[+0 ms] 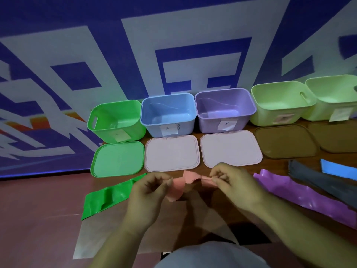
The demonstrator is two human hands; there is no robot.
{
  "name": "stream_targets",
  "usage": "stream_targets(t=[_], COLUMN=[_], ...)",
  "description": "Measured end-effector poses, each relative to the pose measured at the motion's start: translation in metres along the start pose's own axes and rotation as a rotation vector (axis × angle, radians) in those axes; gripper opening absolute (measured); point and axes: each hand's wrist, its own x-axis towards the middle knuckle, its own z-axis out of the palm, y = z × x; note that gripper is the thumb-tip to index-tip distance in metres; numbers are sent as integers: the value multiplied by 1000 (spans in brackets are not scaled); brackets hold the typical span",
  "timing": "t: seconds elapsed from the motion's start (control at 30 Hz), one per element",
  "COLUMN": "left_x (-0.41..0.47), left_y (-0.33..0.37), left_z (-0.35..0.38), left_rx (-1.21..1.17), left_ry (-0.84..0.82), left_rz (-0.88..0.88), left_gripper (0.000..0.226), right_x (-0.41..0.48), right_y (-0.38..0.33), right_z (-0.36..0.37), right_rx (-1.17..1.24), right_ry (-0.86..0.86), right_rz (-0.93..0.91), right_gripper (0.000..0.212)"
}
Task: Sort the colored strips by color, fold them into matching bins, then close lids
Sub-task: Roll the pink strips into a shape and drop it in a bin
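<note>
A pink strip [180, 185] hangs folded between both hands. My left hand [148, 192] pinches its left part, and my right hand [229, 184] pinches its right end. On the table lie a green strip [108, 196] at the left, and a purple strip [301, 194], a dark grey strip [326, 182] and a blue strip [338, 168] at the right. Open bins stand in a row behind: green bin [116, 120], blue bin [168, 115], purple bin [224, 111] and two pale green bins [280, 103], [334, 95].
Lids lie flat in front of the bins: a green lid [117, 158], two pale pink lids [172, 152], [230, 147] and two brown lids [286, 141], [336, 136]. A blue-and-white patterned wall [116, 55] rises behind the table.
</note>
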Motion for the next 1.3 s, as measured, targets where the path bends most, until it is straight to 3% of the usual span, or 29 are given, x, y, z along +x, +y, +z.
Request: stream_targets(t=[0.3,0.57,0.67,0.9,1.3], left_x=[19,26,24,25,24], left_y=[38,78,92,115,113], left_z=[-7,-11,-13,-18,-16], left_rx=[-102,-135,-189,-266,-232], left_ry=[37,-12,-69,-135,-161], left_rz=[104,156,173,219,232], left_gripper=[12,15,13,21,19], right_x=[2,2,4,14,10], right_y=[-83,-132,-141,-146,-151], right_z=[-52,-75,-76,-71,-68], right_rx=[161,70,11,75,145], right_ry=[1,-138,-42,170,267], right_rz=[-123,-273,-349,-335,-324], right_gripper=[19,14,15,21,22])
